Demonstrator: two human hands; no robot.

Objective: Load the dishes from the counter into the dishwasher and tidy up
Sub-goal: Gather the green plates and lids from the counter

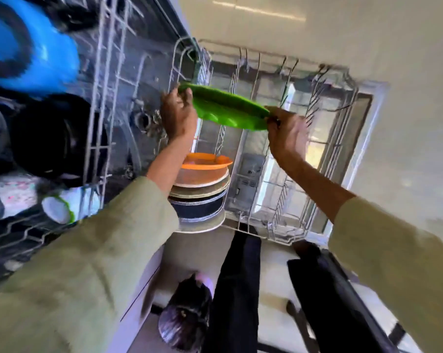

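A green plastic plate (225, 109) hangs tilted over the pulled-out lower dishwasher rack (301, 189). My left hand (178, 115) grips its left rim and my right hand (285, 133) grips its right rim. Below the plate, several plates stand on edge in the rack's left side: an orange divided plate (207, 160) in front, then pale ones and a dark blue plate (197, 208). The right part of the rack shows bare white tines.
The upper rack (98, 118) at the left holds a blue bowl (32, 47), a black bowl (50, 138), a patterned mug (11, 194) and a green-rimmed cup (60, 208). My dark trouser legs (235, 289) stand by the open dishwasher door (368, 128). A pale floor lies around it.
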